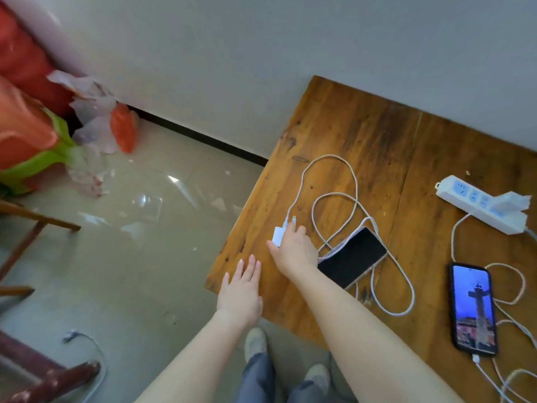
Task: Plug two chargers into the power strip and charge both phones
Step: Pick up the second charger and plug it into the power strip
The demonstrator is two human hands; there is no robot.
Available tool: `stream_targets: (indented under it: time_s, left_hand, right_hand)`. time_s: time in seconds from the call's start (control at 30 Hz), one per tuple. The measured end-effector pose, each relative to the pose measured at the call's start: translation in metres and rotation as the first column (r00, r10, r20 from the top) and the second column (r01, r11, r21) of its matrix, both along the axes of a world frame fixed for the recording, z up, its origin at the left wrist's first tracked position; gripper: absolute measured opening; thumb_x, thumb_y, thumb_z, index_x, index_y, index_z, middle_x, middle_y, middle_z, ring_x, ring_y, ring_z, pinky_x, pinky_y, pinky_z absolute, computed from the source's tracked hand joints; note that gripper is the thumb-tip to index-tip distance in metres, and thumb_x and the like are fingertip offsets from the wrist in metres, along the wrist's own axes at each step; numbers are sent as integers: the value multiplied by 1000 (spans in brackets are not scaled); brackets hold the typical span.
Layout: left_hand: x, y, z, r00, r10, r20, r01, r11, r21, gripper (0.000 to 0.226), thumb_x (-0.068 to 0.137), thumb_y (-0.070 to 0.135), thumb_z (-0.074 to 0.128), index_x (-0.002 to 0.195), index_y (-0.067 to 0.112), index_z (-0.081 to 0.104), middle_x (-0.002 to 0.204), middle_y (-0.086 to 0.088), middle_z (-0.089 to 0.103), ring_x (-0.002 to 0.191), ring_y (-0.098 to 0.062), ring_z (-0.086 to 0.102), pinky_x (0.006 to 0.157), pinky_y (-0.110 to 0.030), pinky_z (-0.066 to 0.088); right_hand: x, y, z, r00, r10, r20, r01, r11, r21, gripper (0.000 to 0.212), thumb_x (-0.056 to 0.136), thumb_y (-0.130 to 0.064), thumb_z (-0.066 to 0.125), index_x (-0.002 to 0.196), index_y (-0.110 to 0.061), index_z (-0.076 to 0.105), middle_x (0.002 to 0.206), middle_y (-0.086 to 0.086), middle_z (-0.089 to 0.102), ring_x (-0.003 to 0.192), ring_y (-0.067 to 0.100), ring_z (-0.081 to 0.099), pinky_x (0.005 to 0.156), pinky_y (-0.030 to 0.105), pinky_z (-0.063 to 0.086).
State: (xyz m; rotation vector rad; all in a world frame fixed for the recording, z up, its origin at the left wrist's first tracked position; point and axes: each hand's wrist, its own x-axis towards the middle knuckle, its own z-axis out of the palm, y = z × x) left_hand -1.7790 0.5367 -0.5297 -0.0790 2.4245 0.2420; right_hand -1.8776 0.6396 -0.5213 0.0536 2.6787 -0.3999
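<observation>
My right hand [293, 248] is closed on a white charger plug [278, 235] near the left edge of the wooden table [377, 141]; its white cable [331, 181] loops across the table. A dark-screened phone [353, 255] lies just right of that hand, partly under my forearm. My left hand [241, 289] hovers open at the table's front left corner, holding nothing. A white power strip [479, 203] lies at the right with one white charger [513, 200] plugged in. Its cable runs to a second phone [472, 308] with a lit screen.
The table's far edge meets a grey wall. Left of the table, the tiled floor holds red and green bags and plastic [96, 126], wooden furniture legs [35, 228] and a loose cable [84, 338]. My feet [255, 343] stand by the table's front edge.
</observation>
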Motion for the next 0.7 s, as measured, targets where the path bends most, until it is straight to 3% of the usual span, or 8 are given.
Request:
stream_targets:
  time_s: [0.17,0.27,0.37,0.43,0.57,0.63,0.7]
  left_hand:
    - [-19,-8,11,987,4,162,-15,998,64,73,94,21,42,152,21,-2,160,4,-12,146,-19,-5,116,-48,10]
    - [-34,-9,22,972,98,214,-122,987,102,67,93,24,42,152,22,11,161,3,7,144,-21,16,114,-47,24]
    - [-50,5,35,936,351,27,-350,918,190,71,90,23,48,152,20,12,146,-5,43,123,-26,48,94,-39,46]
    - [-64,24,44,877,453,-161,-396,870,293,85,86,18,56,152,19,1,151,-8,32,129,-28,39,97,-41,43]
    - [-107,79,69,824,345,-449,-171,908,383,100,79,22,71,151,25,2,160,-4,10,144,-26,14,108,-45,29]
    - [-129,115,81,818,265,-511,-40,911,410,77,82,29,70,147,28,27,158,0,18,145,-23,11,111,-45,23]
    - [-149,155,92,781,230,-581,66,894,443,25,89,32,61,113,24,63,139,1,51,139,-24,30,110,-46,20]
  right_hand:
    - [-9,-7,1,999,-26,32,26,1000,-16,64,84,-41,63,134,-10,36,129,12,52,112,27,56,79,33,52]
    - [-19,5,19,964,-189,185,234,936,-263,63,78,-43,66,129,-15,41,123,9,55,107,26,57,74,32,47]
    - [-28,35,51,901,-226,371,407,737,-539,54,71,-38,68,115,-22,42,111,5,55,91,20,60,71,32,50]
    - [-33,66,75,906,-124,404,371,694,-618,50,63,-31,69,106,-22,45,102,6,57,78,17,58,66,30,50]
    - [-42,143,119,901,91,424,243,704,-667,44,60,-18,70,100,-23,50,88,5,58,68,14,56,62,29,49]
    - [-49,181,136,898,143,415,181,741,-646,44,60,-17,70,99,-24,51,89,3,59,70,10,56,62,28,49]
    - [-59,219,146,919,128,372,132,790,-599,44,58,-18,70,95,-30,50,90,0,59,70,8,56,59,23,49]
